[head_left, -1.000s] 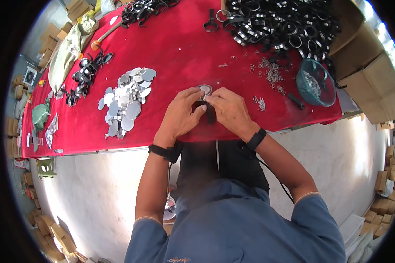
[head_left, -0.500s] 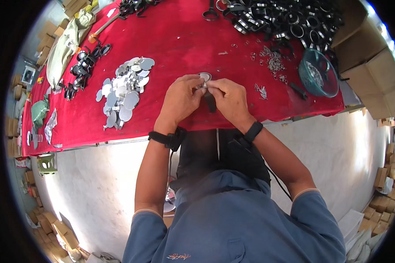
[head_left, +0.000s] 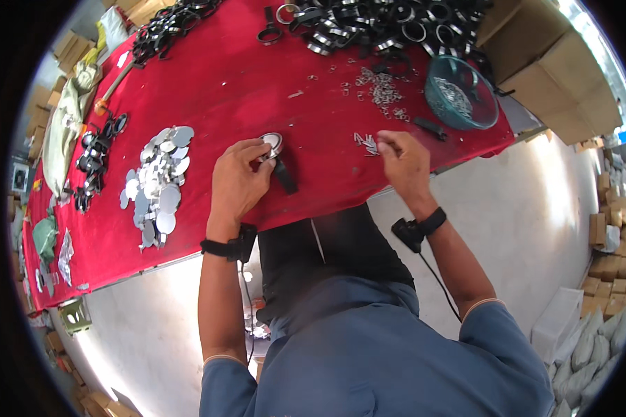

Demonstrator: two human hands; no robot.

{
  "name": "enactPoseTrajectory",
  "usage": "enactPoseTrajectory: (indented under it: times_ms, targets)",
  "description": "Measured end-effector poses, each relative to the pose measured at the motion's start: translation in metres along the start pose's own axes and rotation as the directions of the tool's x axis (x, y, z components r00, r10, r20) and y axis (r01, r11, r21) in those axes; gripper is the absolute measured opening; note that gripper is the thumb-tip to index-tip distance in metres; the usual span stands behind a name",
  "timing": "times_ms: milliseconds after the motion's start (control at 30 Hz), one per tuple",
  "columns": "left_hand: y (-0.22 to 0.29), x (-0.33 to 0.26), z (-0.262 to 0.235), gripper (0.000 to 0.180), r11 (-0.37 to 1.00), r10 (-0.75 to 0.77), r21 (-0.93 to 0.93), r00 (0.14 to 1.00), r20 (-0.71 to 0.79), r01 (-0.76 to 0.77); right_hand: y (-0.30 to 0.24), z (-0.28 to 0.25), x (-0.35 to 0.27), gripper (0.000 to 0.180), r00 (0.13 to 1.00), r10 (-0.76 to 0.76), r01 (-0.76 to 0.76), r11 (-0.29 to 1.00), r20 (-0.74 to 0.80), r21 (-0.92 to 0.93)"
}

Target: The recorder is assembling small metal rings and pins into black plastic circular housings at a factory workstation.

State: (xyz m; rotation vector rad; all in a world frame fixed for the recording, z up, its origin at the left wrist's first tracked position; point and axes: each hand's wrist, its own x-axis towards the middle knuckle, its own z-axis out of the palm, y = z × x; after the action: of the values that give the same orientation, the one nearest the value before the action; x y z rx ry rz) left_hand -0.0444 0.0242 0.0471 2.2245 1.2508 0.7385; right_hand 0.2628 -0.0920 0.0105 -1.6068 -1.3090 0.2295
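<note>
My left hand point(head_left: 241, 177) grips a round, metal-rimmed piece with a black handle point(head_left: 274, 144) at its rim, thumb and fingers closed on it. The black handle points toward the table's near edge. To the right, my right hand point(head_left: 406, 167) has thumb and forefinger pinched beside a small heap of thin metal pins point(head_left: 366, 144). Whether a pin is between those fingertips is too small to tell. Left of my left hand lies a pile of flat silvery discs with tabs point(head_left: 165, 198).
Small metal rings point(head_left: 382, 92) lie scattered near a teal glass bowl point(head_left: 494, 115) of small metal parts. Many black ring pieces with handles point(head_left: 396, 21) are heaped at the back. A cardboard box point(head_left: 556, 76) stands beyond the right end of the red-covered table point(head_left: 222, 111).
My right hand has let go of the round piece and moved right to the pins. My left hand still holds the piece. The view has shifted, so the table appears farther left and tilted.
</note>
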Motion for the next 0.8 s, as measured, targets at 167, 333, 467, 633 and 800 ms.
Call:
enactPoseTrajectory:
  times_ms: [167, 333, 467, 633, 800]
  targets:
    - [0.0, -0.003, 0.006, 0.03, 0.999, 0.03, -0.031, 0.999, -0.044, -0.031, 0.03, -0.039, 0.017, 0.015, 0.978, 0.072, -0.037, 0.984, 0.197, -0.175]
    - [0.005, -0.004, 0.01, 0.031, 0.995, -0.068, -0.08, 0.994, -0.082, 0.062, 0.027, -0.028, 0.019, 0.014, 0.929, 0.085, 0.027, 0.955, 0.36, -0.296]
    - [0.003, -0.005, 0.016, 0.029, 0.985, -0.097, -0.157, 0.988, -0.12, 0.078, 0.026, -0.019, 0.014, 0.011, 0.934, 0.059, 0.071, 0.936, 0.352, -0.344]
    - [0.003, -0.004, 0.019, 0.029, 0.99, -0.086, -0.12, 0.988, -0.132, 0.071, 0.018, -0.014, 0.01, 0.009, 0.934, -0.008, 0.162, 0.9, 0.357, -0.404]
    - [0.008, -0.005, 0.014, 0.029, 0.987, -0.108, -0.128, 0.988, -0.106, 0.095, 0.019, -0.024, 0.011, 0.007, 0.94, -0.048, 0.154, 0.944, 0.339, -0.291]
